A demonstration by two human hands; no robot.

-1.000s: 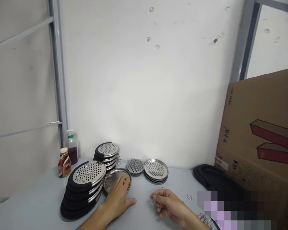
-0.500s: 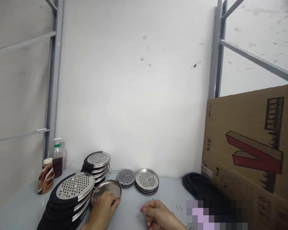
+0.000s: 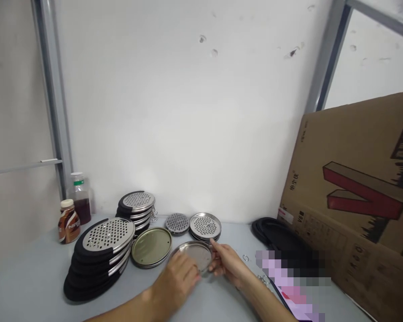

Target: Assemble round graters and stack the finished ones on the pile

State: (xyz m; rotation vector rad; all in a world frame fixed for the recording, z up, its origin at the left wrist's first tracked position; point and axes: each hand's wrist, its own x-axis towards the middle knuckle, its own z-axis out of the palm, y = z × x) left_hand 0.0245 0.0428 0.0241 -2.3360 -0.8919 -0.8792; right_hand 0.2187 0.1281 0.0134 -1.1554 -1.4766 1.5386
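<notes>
A shallow round metal dish [image 3: 199,253] with a raised rim is held just above the table. My right hand [image 3: 229,264] pinches its right rim between thumb and fingers. My left hand [image 3: 178,281] is closed over its near left edge, with fingers curled, slightly blurred, and the thumb hidden. Left of my hands lies a greenish-gold round dish [image 3: 152,247]. Behind are a dark perforated grater disc [image 3: 177,223] and a stack of metal dishes with a perforated disc [image 3: 205,226] on top.
Two stacks of round graters with black edges, a near one [image 3: 108,235] and a far one [image 3: 139,201], stand left. Beyond them are a brown bottle [image 3: 69,223] and a clear bottle [image 3: 82,203]. Black rings [image 3: 282,235], small metal rings [image 3: 245,258] and a large carton [image 3: 339,214] lie right.
The metal dish has moved right from the left side, uncovering the greenish-gold dish. My left hand has moved right with it, and my right hand has taken its right rim. The view has tilted down.
</notes>
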